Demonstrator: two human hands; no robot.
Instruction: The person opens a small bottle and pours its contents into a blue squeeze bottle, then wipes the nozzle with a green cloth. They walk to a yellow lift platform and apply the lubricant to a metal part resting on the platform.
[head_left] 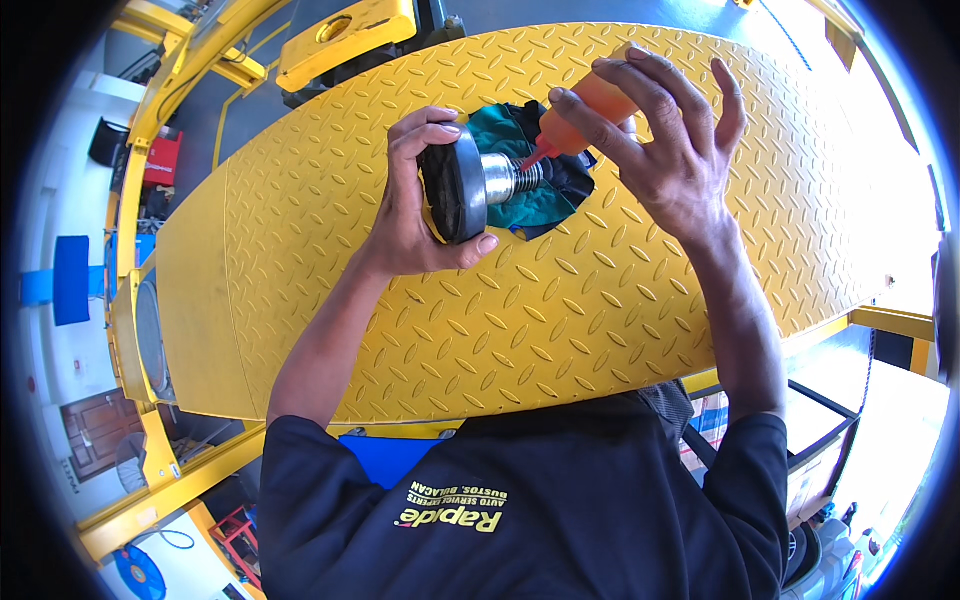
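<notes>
My left hand grips a round black rubber lift pad by its rim, tilted so its silver stem points right. Black-looking threads ring the end of that stem. Between the thumb and fingers of my right hand is an orange squeeze bottle, tipped nozzle-down. Its red nozzle reaches the threads; whether liquid is flowing out is too small to tell. Beneath the stem lies a crumpled teal and dark cloth.
A yellow diamond-plate surface spreads under my hands. Beyond it at the far left stands a yellow metal part with a round hole. Yellow posts and beams run along the left. A black metal frame stands at the lower right.
</notes>
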